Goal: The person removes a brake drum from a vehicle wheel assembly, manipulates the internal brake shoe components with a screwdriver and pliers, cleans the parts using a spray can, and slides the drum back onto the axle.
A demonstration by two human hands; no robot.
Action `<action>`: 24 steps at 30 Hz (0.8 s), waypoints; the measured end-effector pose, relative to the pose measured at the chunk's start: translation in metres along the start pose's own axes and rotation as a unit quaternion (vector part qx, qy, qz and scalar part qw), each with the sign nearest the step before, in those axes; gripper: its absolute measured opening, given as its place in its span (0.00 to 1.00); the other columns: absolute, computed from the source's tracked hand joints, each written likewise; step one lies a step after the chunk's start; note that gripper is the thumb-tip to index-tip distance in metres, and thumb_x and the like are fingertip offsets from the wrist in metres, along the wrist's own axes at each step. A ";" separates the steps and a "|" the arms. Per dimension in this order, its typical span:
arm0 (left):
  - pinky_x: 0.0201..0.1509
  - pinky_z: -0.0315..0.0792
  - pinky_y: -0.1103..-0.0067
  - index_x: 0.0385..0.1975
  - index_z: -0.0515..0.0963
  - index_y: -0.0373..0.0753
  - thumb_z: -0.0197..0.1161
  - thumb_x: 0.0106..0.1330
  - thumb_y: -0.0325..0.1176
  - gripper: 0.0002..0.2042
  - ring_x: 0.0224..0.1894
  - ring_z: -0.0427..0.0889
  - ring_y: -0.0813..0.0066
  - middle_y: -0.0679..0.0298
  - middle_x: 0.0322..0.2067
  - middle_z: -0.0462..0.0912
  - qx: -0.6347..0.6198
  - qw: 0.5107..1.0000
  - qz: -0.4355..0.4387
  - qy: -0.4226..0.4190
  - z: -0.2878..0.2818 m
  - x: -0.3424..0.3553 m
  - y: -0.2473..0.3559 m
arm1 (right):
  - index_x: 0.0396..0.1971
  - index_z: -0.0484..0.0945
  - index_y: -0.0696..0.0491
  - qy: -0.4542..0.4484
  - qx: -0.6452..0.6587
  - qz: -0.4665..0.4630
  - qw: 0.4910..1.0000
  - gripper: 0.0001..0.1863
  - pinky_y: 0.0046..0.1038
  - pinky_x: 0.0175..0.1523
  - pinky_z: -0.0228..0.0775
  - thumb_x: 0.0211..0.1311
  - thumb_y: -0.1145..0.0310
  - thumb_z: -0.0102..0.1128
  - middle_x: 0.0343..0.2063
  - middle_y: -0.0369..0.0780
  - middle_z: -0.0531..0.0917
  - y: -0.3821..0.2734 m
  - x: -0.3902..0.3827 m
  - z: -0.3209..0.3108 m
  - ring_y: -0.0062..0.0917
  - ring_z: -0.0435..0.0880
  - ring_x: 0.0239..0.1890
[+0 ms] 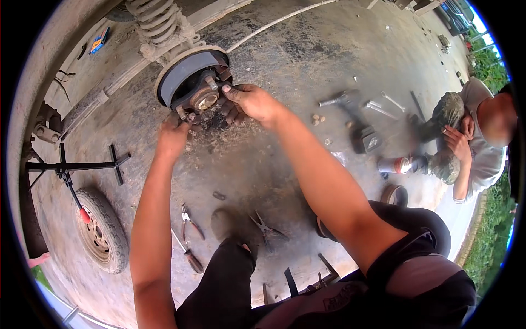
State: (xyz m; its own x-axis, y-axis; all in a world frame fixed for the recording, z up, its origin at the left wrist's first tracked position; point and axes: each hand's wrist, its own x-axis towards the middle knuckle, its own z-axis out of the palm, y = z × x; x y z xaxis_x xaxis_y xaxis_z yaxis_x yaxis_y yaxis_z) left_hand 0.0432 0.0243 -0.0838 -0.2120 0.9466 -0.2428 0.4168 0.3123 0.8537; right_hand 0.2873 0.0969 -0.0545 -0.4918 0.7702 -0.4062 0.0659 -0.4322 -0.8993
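A wheel hub with a brake assembly hangs below a coil spring, at the top centre. My left hand has its fingers closed on the lower left edge of the brake assembly. My right hand grips its right side, thumb beside the hub and fingers curled beneath. Both sets of fingertips are blackened and partly hidden by the metal parts. Dark dirt lies on the concrete just below.
A person crouches at the right by a spray can, a power tool and wrenches. A tyre and black jack stand lie left. Pliers and a screwdriver lie near my legs.
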 end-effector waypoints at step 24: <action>0.27 0.80 0.72 0.45 0.78 0.30 0.54 0.72 0.30 0.10 0.29 0.90 0.68 0.55 0.31 0.88 -0.060 0.982 0.116 0.139 0.061 0.006 -0.033 | 0.49 0.73 0.58 0.091 -0.071 0.042 0.992 0.17 0.33 0.31 0.76 0.80 0.57 0.47 0.32 0.41 0.83 -0.003 -0.005 0.020 0.31 0.83 0.26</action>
State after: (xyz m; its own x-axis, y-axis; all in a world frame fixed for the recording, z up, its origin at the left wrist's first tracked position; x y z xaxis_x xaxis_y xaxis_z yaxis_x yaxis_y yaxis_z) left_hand 0.0816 0.0248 -0.1420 -0.3637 0.9275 0.0864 0.3788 0.0625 0.9234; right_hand 0.2720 0.0848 -0.0465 -0.3154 0.8122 -0.4908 0.2282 -0.4371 -0.8700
